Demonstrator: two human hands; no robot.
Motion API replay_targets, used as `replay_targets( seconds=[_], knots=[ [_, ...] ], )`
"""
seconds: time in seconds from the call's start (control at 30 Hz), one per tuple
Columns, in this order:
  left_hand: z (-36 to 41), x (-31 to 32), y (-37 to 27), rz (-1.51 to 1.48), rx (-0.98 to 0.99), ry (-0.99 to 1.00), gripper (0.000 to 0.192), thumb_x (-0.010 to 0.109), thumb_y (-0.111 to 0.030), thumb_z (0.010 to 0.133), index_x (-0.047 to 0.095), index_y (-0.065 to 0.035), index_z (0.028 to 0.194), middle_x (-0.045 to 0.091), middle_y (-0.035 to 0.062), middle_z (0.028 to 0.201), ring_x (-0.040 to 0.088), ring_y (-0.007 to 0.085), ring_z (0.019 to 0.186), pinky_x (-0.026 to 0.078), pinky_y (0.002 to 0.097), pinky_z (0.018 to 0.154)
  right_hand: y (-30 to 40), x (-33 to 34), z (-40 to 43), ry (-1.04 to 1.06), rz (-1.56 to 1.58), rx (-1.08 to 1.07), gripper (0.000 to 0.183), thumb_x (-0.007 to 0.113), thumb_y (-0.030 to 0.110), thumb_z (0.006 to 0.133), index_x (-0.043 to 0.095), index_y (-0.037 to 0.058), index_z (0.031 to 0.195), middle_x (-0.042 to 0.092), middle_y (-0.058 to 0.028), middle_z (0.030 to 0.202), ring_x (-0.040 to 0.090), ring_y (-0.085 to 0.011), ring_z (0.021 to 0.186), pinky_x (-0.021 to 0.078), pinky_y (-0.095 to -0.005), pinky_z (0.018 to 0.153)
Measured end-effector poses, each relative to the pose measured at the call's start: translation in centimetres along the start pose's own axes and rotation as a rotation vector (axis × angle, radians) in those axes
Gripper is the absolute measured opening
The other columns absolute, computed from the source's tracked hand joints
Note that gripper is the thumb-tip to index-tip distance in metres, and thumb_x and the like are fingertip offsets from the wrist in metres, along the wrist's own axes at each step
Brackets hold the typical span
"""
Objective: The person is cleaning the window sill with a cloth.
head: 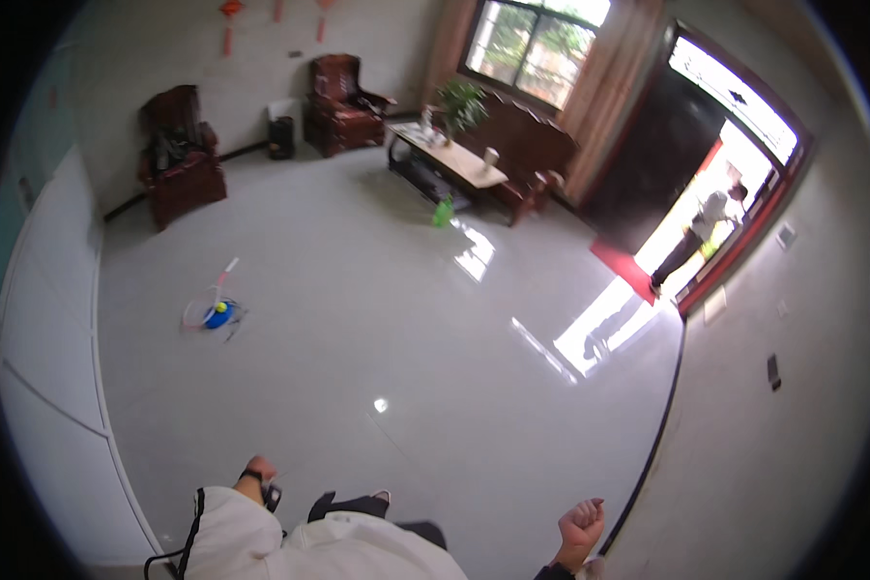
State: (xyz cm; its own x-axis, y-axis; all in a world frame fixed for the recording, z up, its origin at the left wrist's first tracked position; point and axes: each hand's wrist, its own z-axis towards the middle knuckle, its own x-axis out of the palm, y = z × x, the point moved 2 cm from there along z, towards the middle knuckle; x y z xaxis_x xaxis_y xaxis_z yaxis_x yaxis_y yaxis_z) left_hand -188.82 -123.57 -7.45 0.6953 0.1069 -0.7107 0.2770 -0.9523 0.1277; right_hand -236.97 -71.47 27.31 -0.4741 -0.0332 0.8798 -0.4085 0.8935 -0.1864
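Note:
My left hand (261,466) hangs at the lower left in front of my body, with a dark band round its wrist. Just below it is a small dark device (272,496); whether it is strapped on or held is unclear. The left fingers are too blurred to read. Down at the lower right, near the wall, my right hand (582,525) is curled into a fist, with nothing visible in it. Ahead on the tiled floor (348,304) lies a racket (230,267) with a pale grip. Its head overlaps a round blue base (220,318) bearing a yellow-green ball (221,307).
White panels (51,377) run along the left. Two wooden armchairs (188,192) (344,109) stand at the back, near a low table (471,161) and wooden bench (529,138). A green bottle-like object (443,212) is on the floor. A person (710,214) stands in the doorway by a red mat (620,267).

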Motion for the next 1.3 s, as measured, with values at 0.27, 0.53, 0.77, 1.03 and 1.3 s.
replay_targets(
  seconds=[0.27, 0.53, 0.77, 1.03, 1.3],
  knots=[
    [23.4, -39.8, -7.0, -0.975, 0.035, -0.535, 0.023, 0.057, -0.025, 0.077, 0.072, -0.0085, 0.076, 0.069, 0.0152, 0.079, 0.067, 0.0335, 0.078, 0.053, 0.0429, 0.072, 14.3, -9.7, 3.8, -0.145, 0.117, -0.546, 0.019, 0.044, 0.015, 0.097, 0.059, 0.0066, 0.089, 0.031, 0.0046, 0.054, 0.023, -0.0079, 0.042, 0.0186, -0.0237, 0.039],
    [35.6, -47.3, -9.1, -0.753, 0.035, -0.273, 0.026, 0.062, -0.031, 0.073, 0.073, -0.0084, 0.078, 0.069, 0.0183, 0.081, 0.066, 0.0358, 0.079, 0.053, 0.0441, 0.073, 13.1, 2.9, 23.3, -0.132, 0.212, -0.475, 0.018, 0.044, 0.016, 0.098, 0.057, 0.0073, 0.089, 0.028, 0.005, 0.053, 0.021, -0.0074, 0.044, 0.0172, -0.0242, 0.04],
    [36.4, -41.2, -3.4, -0.939, -0.255, -0.156, 0.023, 0.066, -0.031, 0.069, 0.073, -0.0092, 0.071, 0.069, 0.0127, 0.071, 0.068, 0.0275, 0.07, 0.054, 0.0406, 0.069, 3.6, 21.7, 46.1, -0.018, 0.025, 0.077, 0.023, 0.045, 0.018, 0.098, 0.054, 0.007, 0.079, 0.031, 0.0044, 0.052, 0.026, -0.0079, 0.045, 0.0193, -0.0246, 0.041],
    [37.9, -40.8, 1.1, -0.306, 0.113, 0.149, 0.023, 0.068, -0.03, 0.066, 0.072, -0.0192, 0.086, 0.07, 0.0092, 0.083, 0.067, 0.0312, 0.08, 0.052, 0.0452, 0.067, -3.9, 30.5, 66.2, 0.016, -0.048, 0.333, 0.025, 0.044, 0.016, 0.097, 0.055, 0.006, 0.077, 0.033, 0.0045, 0.051, 0.029, -0.0088, 0.045, 0.0221, -0.0238, 0.042],
    [62.3, -59.4, 7.3, -0.68, 0.035, -0.02, 0.008, 0.065, -0.023, 0.066, 0.07, -0.0177, 0.07, 0.068, 0.0095, 0.072, 0.065, 0.026, 0.066, 0.05, 0.0415, 0.061, 0.2, 36.8, 75.5, 0.008, 0.071, 0.134, 0.024, 0.044, 0.016, 0.097, 0.056, 0.005, 0.079, 0.032, 0.0044, 0.051, 0.028, -0.0086, 0.045, 0.0217, -0.0235, 0.041]
  ],
)
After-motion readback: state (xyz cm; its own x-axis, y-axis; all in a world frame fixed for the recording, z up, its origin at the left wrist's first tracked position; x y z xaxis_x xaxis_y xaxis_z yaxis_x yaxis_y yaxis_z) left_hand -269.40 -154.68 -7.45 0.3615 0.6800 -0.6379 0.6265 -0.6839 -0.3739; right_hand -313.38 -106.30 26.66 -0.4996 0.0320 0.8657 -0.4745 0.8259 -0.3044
